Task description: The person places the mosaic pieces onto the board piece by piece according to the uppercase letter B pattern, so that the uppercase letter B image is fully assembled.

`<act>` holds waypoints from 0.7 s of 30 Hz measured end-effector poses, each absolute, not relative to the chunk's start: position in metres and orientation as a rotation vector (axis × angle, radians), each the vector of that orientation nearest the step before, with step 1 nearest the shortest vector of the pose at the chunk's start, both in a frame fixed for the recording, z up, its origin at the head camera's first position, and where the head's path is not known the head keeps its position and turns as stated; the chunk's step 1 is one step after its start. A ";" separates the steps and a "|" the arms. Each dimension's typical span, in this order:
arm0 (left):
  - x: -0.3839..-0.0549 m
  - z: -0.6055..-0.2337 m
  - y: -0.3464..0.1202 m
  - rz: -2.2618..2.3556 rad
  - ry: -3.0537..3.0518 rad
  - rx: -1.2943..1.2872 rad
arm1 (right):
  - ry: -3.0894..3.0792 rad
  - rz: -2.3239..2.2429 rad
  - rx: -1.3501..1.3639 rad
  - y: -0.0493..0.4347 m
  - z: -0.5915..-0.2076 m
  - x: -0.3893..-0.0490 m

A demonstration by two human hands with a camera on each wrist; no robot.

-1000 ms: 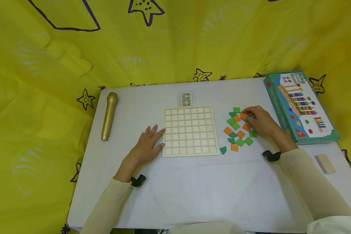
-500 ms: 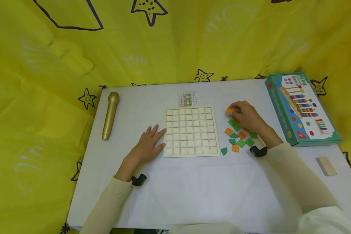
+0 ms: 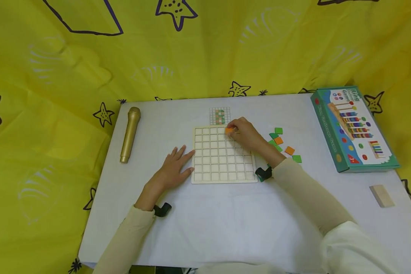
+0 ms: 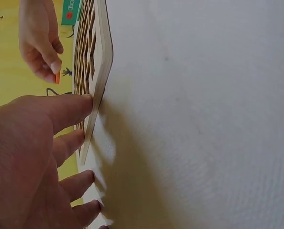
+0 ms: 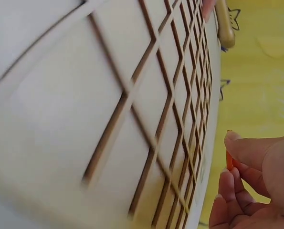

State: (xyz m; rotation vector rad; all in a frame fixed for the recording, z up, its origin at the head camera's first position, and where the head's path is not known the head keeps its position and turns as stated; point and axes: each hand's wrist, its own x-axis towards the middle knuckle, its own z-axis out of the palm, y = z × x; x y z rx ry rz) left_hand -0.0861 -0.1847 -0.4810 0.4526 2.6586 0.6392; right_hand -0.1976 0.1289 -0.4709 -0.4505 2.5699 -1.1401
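Note:
A pale wooden grid board (image 3: 223, 166) with square recesses lies mid-table. My left hand (image 3: 172, 170) is spread at its left side; in the left wrist view the thumb and a finger touch the board's edge (image 4: 103, 52). Over the far rows my right hand (image 3: 246, 134) pinches an orange square tile (image 3: 229, 130) between thumb and fingers. The right wrist view shows that tile (image 5: 229, 155) edge-on, raised above the grid. Just behind the board lies a small pattern card (image 3: 220, 115) printed with orange and green shapes.
Loose green tiles (image 3: 297, 158) and orange tiles (image 3: 289, 150) lie right of the board, some hidden under my right forearm. A game box (image 3: 356, 129) stands at the right, with a wooden block (image 3: 381, 195) nearer. A gold microphone (image 3: 130, 135) lies at the left.
My right hand has picked the orange tile from the loose pile and carried it left over the board's far rows. My left hand has stayed at the board's left edge.

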 end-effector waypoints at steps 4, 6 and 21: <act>-0.086 -0.480 -0.186 0.643 2.655 0.448 | 2.530 -1.145 -0.516 0.106 -0.477 -0.199; -0.086 -0.479 -0.185 0.649 2.651 0.445 | 2.528 -1.122 -0.543 0.098 -0.479 -0.199; -0.087 -0.479 -0.185 0.666 2.647 0.449 | 2.636 -0.955 -0.658 0.079 -0.483 -0.195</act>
